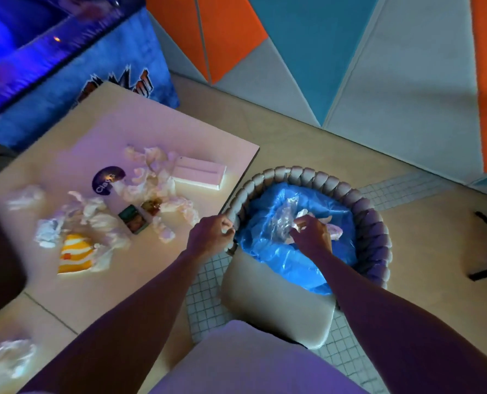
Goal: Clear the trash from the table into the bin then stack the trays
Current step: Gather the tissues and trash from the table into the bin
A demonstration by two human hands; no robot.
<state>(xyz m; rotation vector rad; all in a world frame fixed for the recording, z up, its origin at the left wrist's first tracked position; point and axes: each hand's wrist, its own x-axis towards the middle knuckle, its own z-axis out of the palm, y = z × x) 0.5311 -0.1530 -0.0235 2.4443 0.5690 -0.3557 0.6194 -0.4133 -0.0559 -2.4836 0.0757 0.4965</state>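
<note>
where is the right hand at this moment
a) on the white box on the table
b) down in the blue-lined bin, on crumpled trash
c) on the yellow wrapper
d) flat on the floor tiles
B: the right hand reaches down inside the blue liner of the bin, its fingers curled on crumpled trash, while the left hand grips the bin's rim.

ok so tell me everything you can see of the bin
The bin is round, with a grey braided-looking rim and a crinkled blue plastic liner, open at the top. It stands on the floor right by the table corner. The left hand grips its rim; the right hand, inside, holds crumpled trash.
</note>
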